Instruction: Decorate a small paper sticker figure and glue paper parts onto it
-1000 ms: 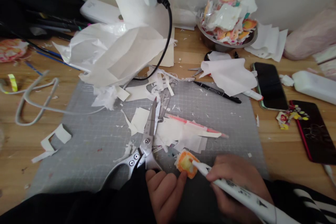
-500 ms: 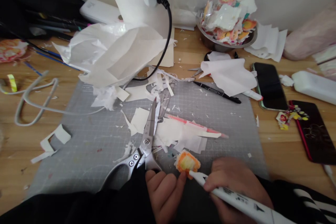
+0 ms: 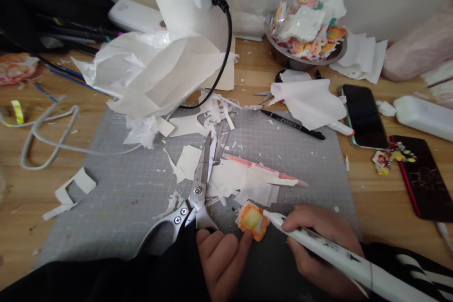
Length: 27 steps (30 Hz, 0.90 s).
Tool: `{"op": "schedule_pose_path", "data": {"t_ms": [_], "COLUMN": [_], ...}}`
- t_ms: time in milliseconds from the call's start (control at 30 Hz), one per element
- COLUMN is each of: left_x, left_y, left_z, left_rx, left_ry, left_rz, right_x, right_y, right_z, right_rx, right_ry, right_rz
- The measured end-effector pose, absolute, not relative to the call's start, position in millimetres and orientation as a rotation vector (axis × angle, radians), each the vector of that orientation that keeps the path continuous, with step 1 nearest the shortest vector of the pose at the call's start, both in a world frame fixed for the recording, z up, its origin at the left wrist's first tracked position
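Note:
A small paper cutout (image 3: 252, 219), yellow in the middle with an orange border and pale edge, lies on the grey cutting mat (image 3: 116, 188). My left hand (image 3: 222, 257) has its fingers curled, and one fingertip pins the cutout's lower edge. In my right hand (image 3: 318, 240) is a white marker (image 3: 325, 250), slanted, its tip touching the cutout's upper right edge. Beside my left hand lie large metal scissors (image 3: 198, 191), their handles partly under my left sleeve. White paper pieces (image 3: 240, 179) and a translucent red-tinted pen (image 3: 262, 167) are just above the cutout.
A metal bowl (image 3: 300, 59) heaped with coloured cutouts stands at the back. A black marker (image 3: 293, 124) and two phones (image 3: 364, 115) lie to the right. Crumpled white sheets (image 3: 155, 71), a black power cord (image 3: 228, 42) and a looped white cable (image 3: 53, 137) occupy the left and back.
The marker tip has moved from the cutout's lower edge up to its upper right edge. The orange border now looks fuller on the right. My left hand stays almost still.

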<state>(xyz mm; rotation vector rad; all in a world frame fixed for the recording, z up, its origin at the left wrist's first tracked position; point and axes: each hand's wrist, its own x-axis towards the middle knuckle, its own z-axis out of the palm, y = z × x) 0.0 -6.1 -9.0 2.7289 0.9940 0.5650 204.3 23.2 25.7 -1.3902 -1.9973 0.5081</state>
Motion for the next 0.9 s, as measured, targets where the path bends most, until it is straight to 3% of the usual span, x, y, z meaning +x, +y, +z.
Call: {"op": "schedule_pose_path", "data": {"t_ms": [300, 533, 900], "left_x": [-0.8, -0.4, 0.9], "left_y": [-2.2, -3.5, -6.6], "left_z": [-3.9, -3.9, -8.2], "left_rx": [2.763, 2.734, 2.721], "left_ry": [0.949, 0.975, 1.022], "left_rz": [0.511, 0.511, 0.578], "right_x": [211.7, 204.2, 209.4], "right_y": [16.5, 21.9, 18.3], "right_z": [20.3, 21.4, 20.7], "right_rx": [-1.189, -1.122, -1.449], "right_ry": [-2.081, -2.200, -2.028], "right_rz": [0.840, 0.587, 0.587]}}
